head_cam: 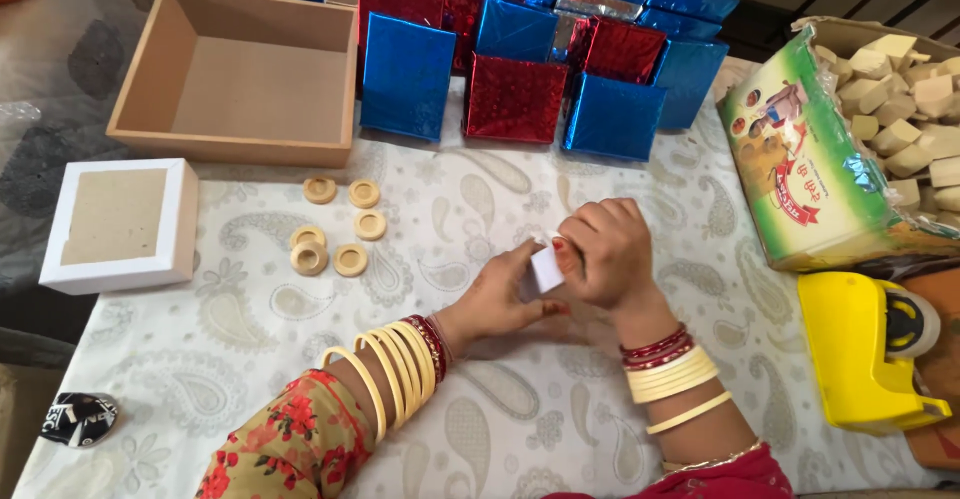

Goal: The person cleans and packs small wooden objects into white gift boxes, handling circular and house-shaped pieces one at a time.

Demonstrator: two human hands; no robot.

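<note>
Meeting over the paisley tablecloth [500, 429], a small white piece [546, 269] is pinched between the curled right hand [605, 254] and left hand [500, 299], wrists bent inward.

You are at a small home packing workshop: a counter [480, 429] under a paisley cloth carries rows of foil-wrapped blue and red boxes [515, 69], an open brown tray box [240, 69], a carton of wooden blocks [860, 139], loose wooden rings [335, 229] and a yellow tape dispenser [865, 354].
</note>
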